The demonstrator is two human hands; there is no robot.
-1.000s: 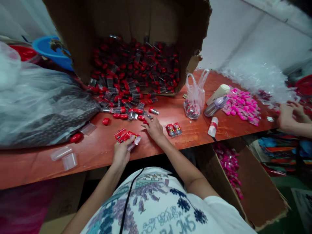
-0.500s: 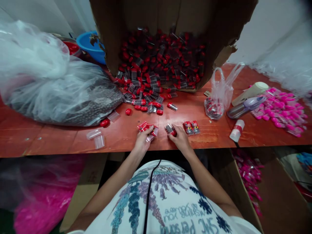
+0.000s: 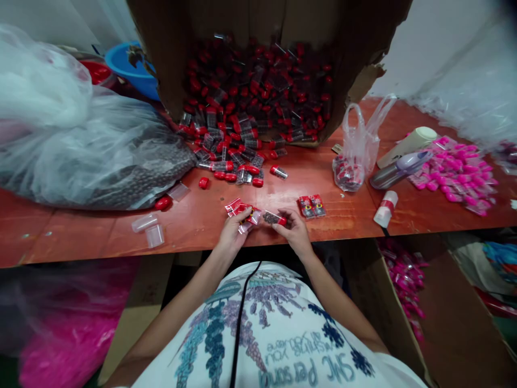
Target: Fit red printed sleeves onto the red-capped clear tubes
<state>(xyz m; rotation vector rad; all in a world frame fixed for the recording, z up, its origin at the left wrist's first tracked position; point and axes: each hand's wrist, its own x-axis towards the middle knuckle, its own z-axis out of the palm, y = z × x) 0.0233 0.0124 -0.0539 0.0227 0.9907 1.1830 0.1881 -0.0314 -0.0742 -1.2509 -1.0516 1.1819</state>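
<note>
My left hand (image 3: 233,230) is closed on several small red-printed plastic packets (image 3: 241,209), fanned out over the table's near edge. Between the fingers of my right hand (image 3: 294,230) is a clear bottle with a red cap (image 3: 273,217), full of dark beads. Its clear end points left, close to the packets. Two filled red packets (image 3: 311,206) lie side by side on the table just beyond my right hand. A single red-capped bottle (image 3: 278,172) rests farther back, apart from the pile.
A tipped cardboard box (image 3: 375,54) spills many red-capped bottles (image 3: 238,140). On the left lie a plastic sack of dark beads (image 3: 121,156) and empty clear containers (image 3: 154,236). To the right are a small carrier bag (image 3: 350,167), a tumbler (image 3: 398,170) and pink-capped pieces (image 3: 456,172).
My right hand has lifted the bottle and brought it left, its clear end now beside the packets. My left hand keeps its hold. The whole view has shifted slightly.
</note>
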